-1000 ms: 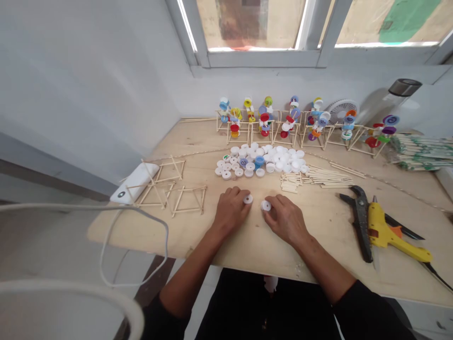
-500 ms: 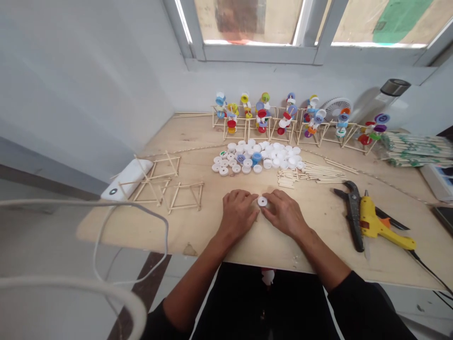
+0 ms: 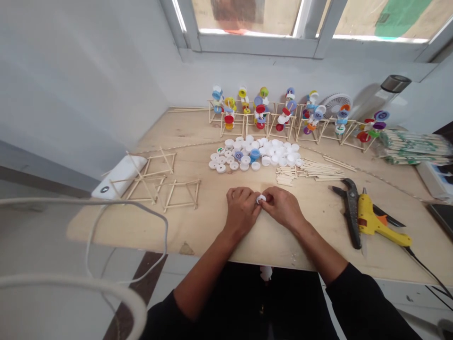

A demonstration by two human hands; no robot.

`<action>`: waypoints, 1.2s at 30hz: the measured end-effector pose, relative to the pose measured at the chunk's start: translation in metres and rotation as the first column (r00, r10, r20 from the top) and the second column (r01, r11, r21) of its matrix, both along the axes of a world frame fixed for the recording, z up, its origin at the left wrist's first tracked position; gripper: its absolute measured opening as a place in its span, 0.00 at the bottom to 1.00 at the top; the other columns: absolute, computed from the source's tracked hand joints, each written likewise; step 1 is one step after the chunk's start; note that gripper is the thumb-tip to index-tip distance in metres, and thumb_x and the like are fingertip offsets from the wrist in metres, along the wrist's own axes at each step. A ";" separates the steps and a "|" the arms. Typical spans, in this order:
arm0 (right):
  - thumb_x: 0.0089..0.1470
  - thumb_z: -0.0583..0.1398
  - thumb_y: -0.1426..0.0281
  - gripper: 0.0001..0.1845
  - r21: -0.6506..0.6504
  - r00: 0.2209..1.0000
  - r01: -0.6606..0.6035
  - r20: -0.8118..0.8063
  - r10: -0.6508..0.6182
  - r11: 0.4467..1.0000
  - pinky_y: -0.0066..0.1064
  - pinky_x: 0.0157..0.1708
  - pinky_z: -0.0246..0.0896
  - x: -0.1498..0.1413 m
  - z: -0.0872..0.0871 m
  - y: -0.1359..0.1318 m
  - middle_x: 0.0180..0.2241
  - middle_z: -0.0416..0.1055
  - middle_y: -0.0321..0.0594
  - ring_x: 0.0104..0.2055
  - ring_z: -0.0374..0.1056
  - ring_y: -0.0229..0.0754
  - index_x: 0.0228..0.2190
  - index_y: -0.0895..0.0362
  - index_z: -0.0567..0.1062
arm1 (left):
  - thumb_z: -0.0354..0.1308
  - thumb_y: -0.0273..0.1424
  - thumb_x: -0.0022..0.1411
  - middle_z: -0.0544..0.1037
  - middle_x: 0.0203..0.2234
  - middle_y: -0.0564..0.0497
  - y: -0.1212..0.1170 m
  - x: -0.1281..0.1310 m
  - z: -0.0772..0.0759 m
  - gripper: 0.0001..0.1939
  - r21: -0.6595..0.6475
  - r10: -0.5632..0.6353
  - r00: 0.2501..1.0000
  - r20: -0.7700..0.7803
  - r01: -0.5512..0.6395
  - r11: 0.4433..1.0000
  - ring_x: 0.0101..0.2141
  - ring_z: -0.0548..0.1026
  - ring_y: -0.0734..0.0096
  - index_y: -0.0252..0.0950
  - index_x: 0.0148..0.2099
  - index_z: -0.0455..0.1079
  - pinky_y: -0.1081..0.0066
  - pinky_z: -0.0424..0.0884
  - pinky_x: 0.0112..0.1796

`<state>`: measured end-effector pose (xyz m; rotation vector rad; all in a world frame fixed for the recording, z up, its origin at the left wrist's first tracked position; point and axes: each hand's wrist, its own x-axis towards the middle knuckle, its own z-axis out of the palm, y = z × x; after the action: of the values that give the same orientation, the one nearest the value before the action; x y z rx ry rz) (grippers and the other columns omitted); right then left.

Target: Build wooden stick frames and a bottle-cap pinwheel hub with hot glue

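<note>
My left hand (image 3: 241, 212) and my right hand (image 3: 281, 208) meet in the middle of the plywood board (image 3: 198, 231). Between their fingertips is a white plastic bottle cap (image 3: 261, 199) with a central hole, partly hidden by my fingers. I cannot tell whether a second cap lies behind it. Both hands pinch it from either side. Beyond my fingers lies a heap of loose bottle caps (image 3: 255, 153), mostly white with a few blue ones, apart from both hands.
Flat stick frames (image 3: 152, 182) lie left, by a white power bank (image 3: 118, 177). Stick-and-cap models (image 3: 283, 115) line the back, near a small fan (image 3: 336, 105). Loose sticks (image 3: 307, 172) lie right of the caps. Black pliers (image 3: 350, 212) and a yellow glue gun (image 3: 371, 224) lie right.
My hands have closed in from either side, from holding caps apart to pinching the white cap together at the fingertips. The head view has shifted slightly.
</note>
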<state>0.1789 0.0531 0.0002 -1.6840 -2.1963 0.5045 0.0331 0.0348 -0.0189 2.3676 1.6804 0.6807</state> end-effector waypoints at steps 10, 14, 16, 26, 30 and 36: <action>0.51 0.55 0.68 0.08 0.025 0.982 -0.009 0.189 0.004 1.000 0.29 0.27 0.50 -0.011 0.007 -0.002 0.30 0.74 0.42 0.31 0.67 0.41 0.27 0.57 0.74 | 0.54 0.30 0.58 0.74 0.33 0.49 0.001 -0.001 -0.006 0.06 0.102 -0.008 0.999 0.047 0.003 0.995 0.40 0.68 0.61 0.39 0.39 0.71 0.58 0.55 0.45; 0.51 0.54 0.72 0.09 0.045 0.986 0.014 0.167 -0.021 0.999 0.30 0.28 0.51 -0.009 0.001 -0.002 0.32 0.74 0.44 0.32 0.68 0.43 0.29 0.57 0.75 | 0.55 0.32 0.58 0.74 0.33 0.49 0.000 -0.002 -0.004 0.06 0.092 -0.005 0.999 0.048 0.001 0.996 0.39 0.67 0.61 0.39 0.38 0.70 0.58 0.54 0.45; 0.51 0.54 0.74 0.09 0.040 0.990 0.025 0.137 -0.030 0.999 0.29 0.29 0.53 -0.006 -0.001 -0.002 0.32 0.75 0.43 0.33 0.68 0.42 0.30 0.57 0.75 | 0.56 0.33 0.57 0.74 0.33 0.49 -0.001 -0.002 -0.003 0.06 0.087 0.001 0.999 0.050 -0.005 0.996 0.39 0.67 0.61 0.39 0.37 0.70 0.58 0.54 0.45; 0.51 0.58 0.66 0.06 -0.044 1.000 0.020 0.023 -0.019 0.999 0.26 0.29 0.54 -0.005 0.005 -0.004 0.28 0.73 0.35 0.31 0.67 0.38 0.31 0.55 0.72 | 0.56 0.32 0.57 0.74 0.30 0.49 -0.001 0.000 -0.006 0.05 0.133 0.063 0.997 0.041 -0.068 0.989 0.38 0.68 0.61 0.38 0.34 0.71 0.58 0.55 0.45; 0.49 0.58 0.68 0.03 -0.088 0.999 0.023 0.038 -0.020 0.996 0.26 0.26 0.50 -0.008 0.007 0.002 0.25 0.73 0.34 0.28 0.66 0.37 0.28 0.54 0.72 | 0.57 0.33 0.56 0.74 0.30 0.49 -0.001 0.000 -0.007 0.05 0.145 0.061 0.997 0.039 -0.066 0.987 0.37 0.68 0.61 0.38 0.33 0.70 0.58 0.55 0.45; 0.46 0.58 0.70 0.03 -0.069 0.999 0.016 0.053 -0.013 0.998 0.27 0.26 0.50 -0.009 0.006 0.003 0.25 0.73 0.35 0.28 0.66 0.39 0.27 0.54 0.72 | 0.58 0.34 0.56 0.74 0.28 0.49 -0.001 0.001 -0.008 0.05 0.156 0.074 0.997 0.038 -0.079 0.985 0.37 0.69 0.61 0.38 0.31 0.70 0.58 0.55 0.45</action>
<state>0.1701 0.0556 0.0064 -1.7661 -2.2256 0.5443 0.0337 0.0335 -0.0271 2.3909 1.7727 0.8919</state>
